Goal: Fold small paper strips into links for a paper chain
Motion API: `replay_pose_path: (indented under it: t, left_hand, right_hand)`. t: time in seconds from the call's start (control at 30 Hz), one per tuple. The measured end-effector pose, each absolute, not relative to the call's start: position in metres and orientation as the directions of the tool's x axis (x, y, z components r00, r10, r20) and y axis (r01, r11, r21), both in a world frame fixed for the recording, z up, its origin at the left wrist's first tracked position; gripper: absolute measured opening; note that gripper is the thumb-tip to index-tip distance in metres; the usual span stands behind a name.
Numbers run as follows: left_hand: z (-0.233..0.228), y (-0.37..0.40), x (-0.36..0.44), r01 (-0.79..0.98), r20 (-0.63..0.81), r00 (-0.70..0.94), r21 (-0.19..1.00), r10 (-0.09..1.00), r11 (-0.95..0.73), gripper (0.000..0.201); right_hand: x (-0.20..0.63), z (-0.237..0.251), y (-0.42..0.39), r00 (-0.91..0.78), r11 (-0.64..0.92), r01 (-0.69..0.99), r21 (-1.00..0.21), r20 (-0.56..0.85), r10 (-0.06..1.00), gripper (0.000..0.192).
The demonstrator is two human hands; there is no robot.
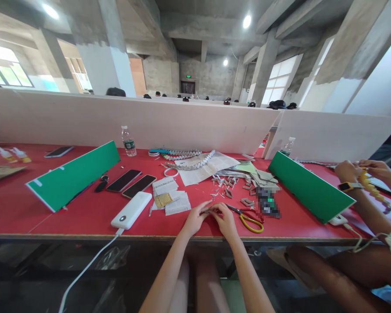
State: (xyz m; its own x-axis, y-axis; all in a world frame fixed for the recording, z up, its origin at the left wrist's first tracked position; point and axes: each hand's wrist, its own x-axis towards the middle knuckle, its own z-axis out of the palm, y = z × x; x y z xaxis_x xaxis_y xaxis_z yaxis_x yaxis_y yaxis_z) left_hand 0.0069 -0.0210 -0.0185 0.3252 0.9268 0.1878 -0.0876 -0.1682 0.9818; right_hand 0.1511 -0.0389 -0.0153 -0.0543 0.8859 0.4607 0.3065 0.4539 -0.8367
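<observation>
Red table (68, 217), near edge: your left hand (195, 218) and right hand (226, 221) meet there, fingertips pinched together on a small paper strip (212, 210), its long axis running along the edge, equally near both hands. White power bank (131, 210) well left; folded printed papers (171, 196) just beyond the left hand; yellow-handled scissors (247, 218) beside the right hand; paper scraps (228, 186) behind, nothing between.
</observation>
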Motion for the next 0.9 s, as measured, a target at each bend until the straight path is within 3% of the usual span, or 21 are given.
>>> replay_pose_path:
  t: [0.27,0.6,0.73,0.9]
  left_hand:
    - [-0.017,-0.027,0.005,0.157,0.307,0.104,0.934,0.946,-0.320,0.019]
    - [-0.012,-0.029,0.005,0.271,0.354,0.205,0.875,0.912,-0.401,0.013]
    - [-0.015,-0.027,0.005,0.271,0.316,0.203,0.891,0.927,-0.364,0.012]
    - [-0.016,-0.025,0.004,0.129,0.196,0.217,0.965,0.956,-0.227,0.016]
  right_hand:
    - [0.151,-0.017,-0.039,0.007,0.382,0.255,-0.888,0.397,0.918,0.011]
    - [0.148,-0.017,-0.042,-0.035,0.438,0.295,-0.849,0.448,0.893,0.010]
    - [0.147,-0.022,-0.039,-0.035,0.423,0.291,-0.858,0.432,0.901,0.010]
    - [0.151,-0.025,-0.032,-0.055,0.315,0.195,-0.929,0.310,0.949,0.013]
